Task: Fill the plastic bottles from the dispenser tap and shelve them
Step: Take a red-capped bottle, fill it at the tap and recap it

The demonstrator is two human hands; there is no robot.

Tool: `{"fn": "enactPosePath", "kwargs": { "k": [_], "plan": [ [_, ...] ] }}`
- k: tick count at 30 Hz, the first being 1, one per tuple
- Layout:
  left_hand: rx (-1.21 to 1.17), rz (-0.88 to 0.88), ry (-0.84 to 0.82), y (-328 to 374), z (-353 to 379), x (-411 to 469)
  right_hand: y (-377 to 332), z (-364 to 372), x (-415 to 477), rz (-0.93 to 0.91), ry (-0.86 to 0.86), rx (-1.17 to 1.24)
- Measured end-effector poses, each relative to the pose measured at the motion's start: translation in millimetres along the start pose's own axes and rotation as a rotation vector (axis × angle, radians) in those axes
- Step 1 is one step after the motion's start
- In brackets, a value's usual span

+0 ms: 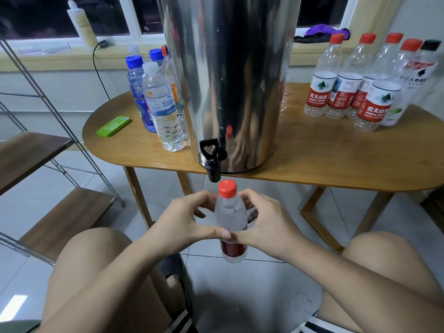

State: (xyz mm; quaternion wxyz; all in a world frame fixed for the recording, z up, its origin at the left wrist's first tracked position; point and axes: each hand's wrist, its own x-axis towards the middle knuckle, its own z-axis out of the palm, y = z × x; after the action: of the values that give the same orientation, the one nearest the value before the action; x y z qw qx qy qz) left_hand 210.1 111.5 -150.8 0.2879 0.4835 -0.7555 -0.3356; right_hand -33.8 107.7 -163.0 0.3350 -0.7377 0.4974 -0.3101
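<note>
A clear plastic bottle (pixel 231 217) with a red cap and red label stands upright between my hands, just below the black tap (pixel 212 162) of the steel dispenser (pixel 230 75). My left hand (pixel 182 224) curls round the bottle from the left, its thumb across the front. My right hand (pixel 266 224) curls round it from the right, with the fingers behind the neck. The cap is on. Several red-capped bottles (pixel 346 80) stand at the table's right. Several blue- and white-capped bottles (pixel 163 104) stand left of the dispenser.
The dispenser stands on a wooden oval table (pixel 324 152) with a wet patch near its right side. A green flat box (pixel 113 126) lies at the table's left. A metal shelf rack with wooden boards (pixel 33 152) stands at the left. My knees flank the bottle.
</note>
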Motion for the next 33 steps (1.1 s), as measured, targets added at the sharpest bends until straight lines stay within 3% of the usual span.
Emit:
{"fn": "enactPosePath", "kwargs": {
  "k": [6,17,26,33],
  "plan": [
    [0.1,-0.022,-0.125,-5,23,5,-9,-10,-4,-0.003,0.065,0.119],
    [0.169,-0.012,0.019,-2,19,-4,-2,-9,-4,-0.045,-0.054,0.15],
    [0.055,-0.159,0.352,-17,-51,-17,20,-13,0,-0.025,-0.042,0.234],
    [-0.028,-0.147,0.646,-27,-94,11,32,-4,5,-0.015,-0.074,0.14]
  ]
}}
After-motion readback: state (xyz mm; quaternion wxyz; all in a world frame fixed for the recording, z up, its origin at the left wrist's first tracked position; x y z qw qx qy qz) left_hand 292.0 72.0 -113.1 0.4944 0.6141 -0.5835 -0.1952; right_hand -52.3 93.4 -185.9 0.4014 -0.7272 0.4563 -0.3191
